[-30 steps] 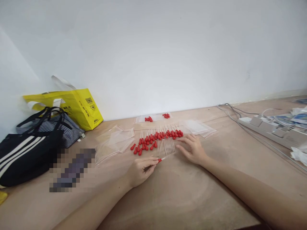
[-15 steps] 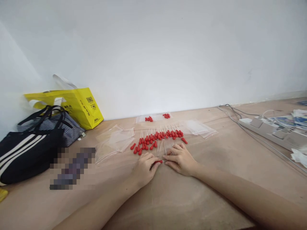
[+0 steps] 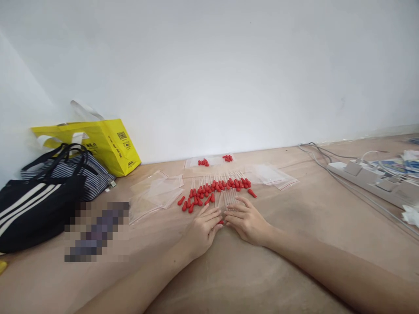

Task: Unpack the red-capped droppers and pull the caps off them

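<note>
My left hand [image 3: 203, 229] is closed on a red rubber dropper bulb [image 3: 221, 222], most of it hidden by the fingers. Against the bulb's right end come the fingertips of my right hand [image 3: 245, 221], thumb and fingers pressed together; what they hold is hidden. Just beyond the hands lie loose clear glass dropper tubes [image 3: 230, 197], partly covered by the right fingers. Behind these spreads a row of droppers with red bulbs [image 3: 218, 186], their clear stems pointing toward the wall. Loose red bulbs [image 3: 191, 208] lie left of centre, and a single bulb [image 3: 252, 192] lies to the right.
Clear zip bags lie in a left pile [image 3: 157, 194] and a right pile [image 3: 270, 176]. A bag with red-bulbed droppers [image 3: 209, 161] rests by the wall. A yellow bag [image 3: 121, 150] and black bag [image 3: 36, 213] stand left; a power strip [image 3: 373, 181] with cables lies right.
Both hands have come closer together, the left shifting slightly right. The left fingers now reach further forward, and less of the red bulb shows.
</note>
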Demonstrator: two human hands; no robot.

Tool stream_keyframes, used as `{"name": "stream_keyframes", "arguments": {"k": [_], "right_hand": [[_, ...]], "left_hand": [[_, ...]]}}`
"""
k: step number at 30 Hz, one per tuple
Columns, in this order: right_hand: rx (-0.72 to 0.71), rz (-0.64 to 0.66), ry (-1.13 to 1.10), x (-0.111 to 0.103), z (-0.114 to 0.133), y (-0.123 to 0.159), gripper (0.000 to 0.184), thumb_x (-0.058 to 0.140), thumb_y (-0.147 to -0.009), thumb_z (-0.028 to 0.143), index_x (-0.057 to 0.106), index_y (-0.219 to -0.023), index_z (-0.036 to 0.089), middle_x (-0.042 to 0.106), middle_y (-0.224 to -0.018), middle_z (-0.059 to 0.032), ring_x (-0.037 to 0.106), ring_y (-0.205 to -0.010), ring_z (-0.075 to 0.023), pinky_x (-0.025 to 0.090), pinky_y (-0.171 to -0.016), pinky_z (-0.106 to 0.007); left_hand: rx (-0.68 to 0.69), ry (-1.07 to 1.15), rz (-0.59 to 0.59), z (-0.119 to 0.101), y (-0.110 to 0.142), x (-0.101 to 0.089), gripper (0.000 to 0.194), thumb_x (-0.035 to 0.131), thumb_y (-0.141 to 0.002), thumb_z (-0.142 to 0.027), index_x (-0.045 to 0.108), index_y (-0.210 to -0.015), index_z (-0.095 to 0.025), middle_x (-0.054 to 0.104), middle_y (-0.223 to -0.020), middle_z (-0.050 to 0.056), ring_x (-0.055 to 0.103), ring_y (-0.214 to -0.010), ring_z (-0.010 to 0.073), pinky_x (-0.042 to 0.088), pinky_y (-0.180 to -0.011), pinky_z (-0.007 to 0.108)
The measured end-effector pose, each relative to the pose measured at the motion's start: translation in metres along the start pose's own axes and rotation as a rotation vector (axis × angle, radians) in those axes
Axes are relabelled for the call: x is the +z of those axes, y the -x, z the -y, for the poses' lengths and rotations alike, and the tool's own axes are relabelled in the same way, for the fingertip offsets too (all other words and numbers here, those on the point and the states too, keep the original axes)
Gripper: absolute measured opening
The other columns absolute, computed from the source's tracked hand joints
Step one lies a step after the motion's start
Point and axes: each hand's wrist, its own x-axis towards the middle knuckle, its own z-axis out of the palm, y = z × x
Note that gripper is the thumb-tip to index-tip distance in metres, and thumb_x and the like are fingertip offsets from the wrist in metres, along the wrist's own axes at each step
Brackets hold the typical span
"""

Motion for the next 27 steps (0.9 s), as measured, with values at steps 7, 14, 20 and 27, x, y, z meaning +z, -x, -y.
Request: {"name": "stream_keyframes", "arguments": {"k": [7,14,20,27], "right_hand": [[-0.061,-0.075,0.001,-0.004,0.002,0.001,0.019,0.04,-0.085,0.015,0.059,-0.082,0.019,0.068,-0.085,-0.0024,0.057,-0.096,-0.0144,0.024,-0.099,-0.041],[-0.076,-0.11,0.026,-0.003,0.001,0.003,0.016,0.042,-0.083,0.013,0.058,-0.081,0.018,0.068,-0.087,-0.0029,0.054,-0.102,-0.0152,0.023,-0.099,-0.042],[0.006,-0.158,0.012,-0.01,-0.007,0.009,0.017,0.043,-0.082,0.011,0.059,-0.085,0.018,0.067,-0.085,-0.0021,0.054,-0.099,-0.0173,0.03,-0.093,-0.041],[0.204,-0.105,0.048,-0.001,-0.014,0.01,0.022,0.043,-0.083,0.018,0.059,-0.097,0.018,0.054,-0.069,-0.0038,0.048,-0.06,-0.0122,0.04,-0.056,-0.025]], "left_hand": [[0.045,0.021,0.004,0.002,0.005,-0.001,0.02,0.043,-0.083,-0.017,0.061,-0.093,-0.016,0.064,-0.102,0.01,0.055,-0.103,0.02,0.038,-0.095,0.047],[0.078,0.039,-0.024,0.004,0.007,-0.003,0.021,0.043,-0.082,-0.013,0.061,-0.092,-0.015,0.065,-0.099,0.01,0.057,-0.101,0.0211,0.037,-0.095,0.05],[-0.023,-0.04,-0.083,0.021,0.016,-0.014,0.02,0.044,-0.083,-0.016,0.063,-0.09,-0.016,0.065,-0.099,0.009,0.056,-0.1,0.0224,0.042,-0.09,0.047],[-0.113,-0.033,-0.21,0.016,0.009,-0.019,0.02,0.047,-0.082,-0.023,0.061,-0.095,-0.019,0.054,-0.077,0.004,0.055,-0.071,0.0126,0.048,-0.064,0.025]]}}
